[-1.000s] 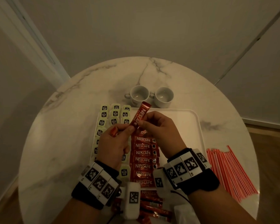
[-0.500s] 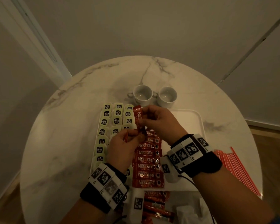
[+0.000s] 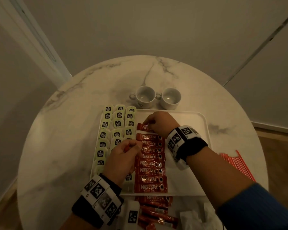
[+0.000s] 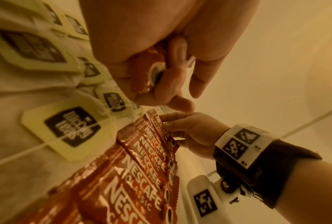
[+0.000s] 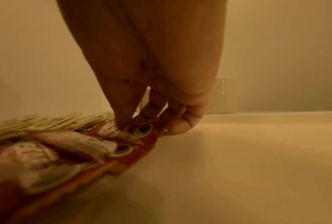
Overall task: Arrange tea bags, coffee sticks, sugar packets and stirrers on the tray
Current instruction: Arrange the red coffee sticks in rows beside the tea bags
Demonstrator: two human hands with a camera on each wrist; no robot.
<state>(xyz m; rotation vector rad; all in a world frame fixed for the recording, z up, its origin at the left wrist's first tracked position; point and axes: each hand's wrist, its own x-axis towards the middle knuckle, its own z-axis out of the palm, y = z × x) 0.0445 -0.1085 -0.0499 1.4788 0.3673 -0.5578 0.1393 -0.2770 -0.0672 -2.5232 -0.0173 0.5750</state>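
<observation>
The right hand (image 3: 158, 123) pinches a coffee stick (image 3: 144, 127), lying crosswise at the far end of the coffee-stick column (image 3: 150, 163); the left hand (image 3: 123, 161) clutches another stick (image 4: 142, 72) beside that column.

Table (image 3: 93, 90) top: polished veined marble; tray (image 3: 189, 120): smooth matt white plastic; coffee sticks (image 3: 150, 171): glossy crinkled red foil; tea bags (image 3: 105, 125): matt paper tags; 2 cups (image 3: 170, 98): glazed white ceramic.

Head looks down; wrist views close, sharing coffee sticks (image 3: 150, 156).
</observation>
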